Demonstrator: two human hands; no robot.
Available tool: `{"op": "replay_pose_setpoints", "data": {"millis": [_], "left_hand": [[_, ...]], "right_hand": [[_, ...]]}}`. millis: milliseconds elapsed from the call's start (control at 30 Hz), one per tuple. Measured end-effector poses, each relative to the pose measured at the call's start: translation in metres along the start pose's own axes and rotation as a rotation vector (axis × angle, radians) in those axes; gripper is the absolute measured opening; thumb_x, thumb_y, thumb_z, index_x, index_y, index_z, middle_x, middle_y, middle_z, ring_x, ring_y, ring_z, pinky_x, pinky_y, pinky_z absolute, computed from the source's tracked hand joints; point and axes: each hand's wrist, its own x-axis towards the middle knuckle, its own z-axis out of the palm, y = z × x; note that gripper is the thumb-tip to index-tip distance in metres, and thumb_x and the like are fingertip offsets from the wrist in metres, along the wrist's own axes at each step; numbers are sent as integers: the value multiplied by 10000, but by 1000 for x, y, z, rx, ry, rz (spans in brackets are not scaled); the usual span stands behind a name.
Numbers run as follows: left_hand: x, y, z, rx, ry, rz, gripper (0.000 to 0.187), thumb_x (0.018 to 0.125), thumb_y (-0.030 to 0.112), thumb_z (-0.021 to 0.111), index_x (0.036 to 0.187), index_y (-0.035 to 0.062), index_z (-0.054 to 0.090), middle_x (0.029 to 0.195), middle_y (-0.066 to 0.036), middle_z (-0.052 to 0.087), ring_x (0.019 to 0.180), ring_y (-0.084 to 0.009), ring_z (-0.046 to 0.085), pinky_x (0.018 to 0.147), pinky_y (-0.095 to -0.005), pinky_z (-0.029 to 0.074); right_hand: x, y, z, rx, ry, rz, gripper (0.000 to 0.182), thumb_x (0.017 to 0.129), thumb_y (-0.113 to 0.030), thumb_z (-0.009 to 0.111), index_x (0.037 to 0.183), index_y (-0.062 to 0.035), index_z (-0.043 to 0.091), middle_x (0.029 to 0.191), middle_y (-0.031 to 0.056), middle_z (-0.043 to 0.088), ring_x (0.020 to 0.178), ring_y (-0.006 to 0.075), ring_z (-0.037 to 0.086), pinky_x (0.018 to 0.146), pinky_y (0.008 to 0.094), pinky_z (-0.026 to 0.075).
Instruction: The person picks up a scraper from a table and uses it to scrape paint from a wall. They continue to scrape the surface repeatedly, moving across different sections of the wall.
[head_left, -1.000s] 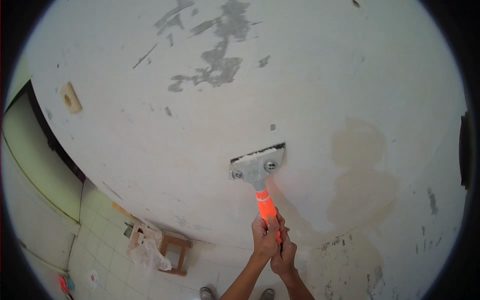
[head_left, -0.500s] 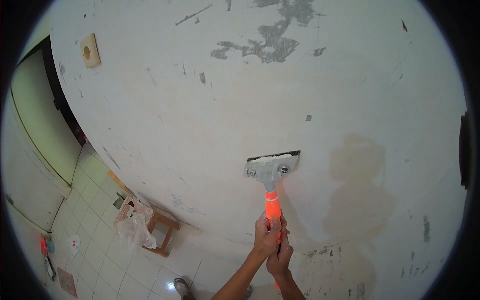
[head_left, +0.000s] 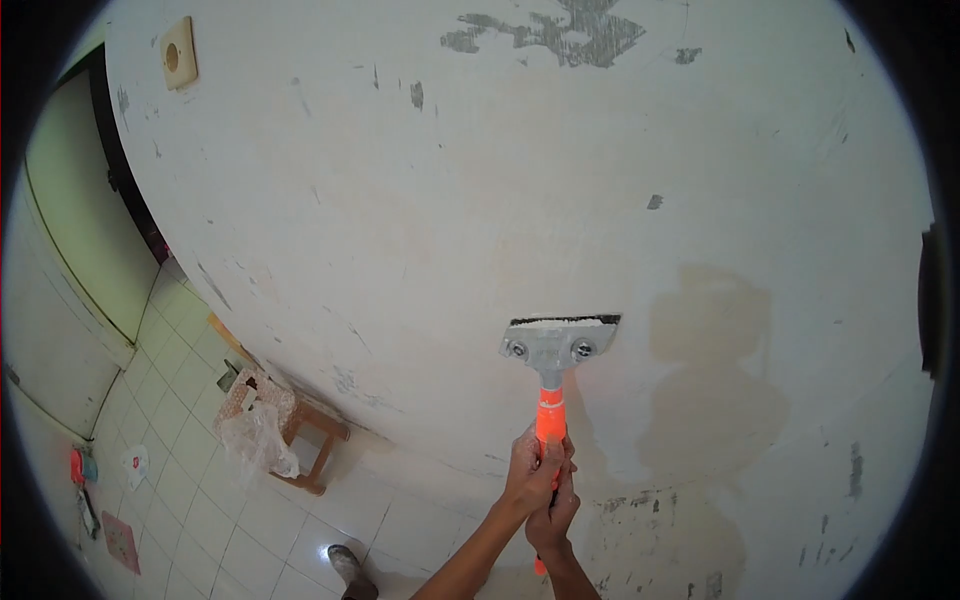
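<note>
A scraper (head_left: 556, 345) with a wide grey head and an orange handle has its blade against the white wall (head_left: 450, 230). White material lies along the blade's dark edge. My left hand (head_left: 532, 468) is wrapped round the orange handle. Just beside and slightly below it, my right hand (head_left: 555, 510) grips the same handle, whose orange end shows beneath. Grey bare patches (head_left: 580, 35) mark the wall higher up.
At the lower left, a brown stool (head_left: 318, 450) holds a patterned cover and a clear plastic bag (head_left: 258, 440). A shoe (head_left: 345, 565) is on the tiled floor (head_left: 250, 530). A socket (head_left: 179, 53) and a door (head_left: 75, 190) are at the left.
Both hands and the scraper have shifted slightly right in view, the blade a little lower. The wall patches stand higher in view, and the stool and floor items have moved left and up.
</note>
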Motion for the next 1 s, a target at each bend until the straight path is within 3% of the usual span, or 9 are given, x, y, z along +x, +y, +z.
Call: {"op": "replay_pose_setpoints", "data": {"millis": [33, 233, 367, 467, 667, 767, 1000], "left_hand": [[0, -9, -2, 28, -12, 10, 455, 1003, 471, 532, 1011, 17, 509, 801, -30, 532, 671, -101, 544, 658, -310, 561], [9, -9, 1, 56, -52, 35, 435, 1004, 447, 537, 1009, 13, 510, 811, -34, 538, 681, -110, 545, 665, -309, 561], [20, 3, 8, 22, -48, 102, 428, 1005, 439, 539, 1009, 13, 510, 816, -39, 539, 690, -111, 551, 670, -310, 563], [7, -22, 0, 17, -27, 26, 426, 1008, 436, 534, 1010, 11, 511, 810, -38, 539, 685, -112, 550, 674, -318, 564], [13, -14, 3, 72, -47, 71, 451, 1008, 458, 525, 984, 8, 506, 791, -35, 533, 672, -114, 550, 667, -315, 552], [26, 6, 12, 36, -16, 129, 463, 1005, 470, 525, 969, 8, 506, 789, -39, 530, 677, -118, 559, 656, -307, 546], [6, -16, 6, 2, -33, 49, 449, 1007, 463, 522, 974, 15, 507, 803, -38, 530, 678, -116, 552, 663, -312, 557]], "right_hand": [[1, 3, 1, -17, 20, -24, 416, 994, -189, 474, 1304, 86, 505, 901, 204, 695, 820, 298, 732, 698, 356, 547], [11, 6, -3, -49, 63, -121, 452, 1005, -215, 468, 1345, 83, 488, 941, 216, 707, 858, 314, 735, 738, 362, 554], [23, -6, -6, -30, -13, -36, 455, 1009, -204, 452, 1368, 76, 475, 962, 222, 709, 877, 322, 735, 775, 365, 555], [9, 12, -8, -82, -7, -66, 461, 1009, -204, 452, 1378, 73, 466, 970, 224, 709, 882, 321, 735, 778, 363, 554], [19, 4, -9, -129, 58, -122, 468, 1002, -216, 477, 1373, 68, 464, 944, 233, 699, 842, 332, 733, 711, 357, 552], [33, 3, -8, -99, -42, -46, 462, 1003, -202, 472, 1381, 62, 450, 897, 223, 694, 796, 337, 729, 693, 351, 550], [9, 12, -14, -174, 22, -188, 469, 993, -198, 477, 1383, 62, 452, 896, 216, 697, 792, 325, 733, 687, 345, 550]]}}
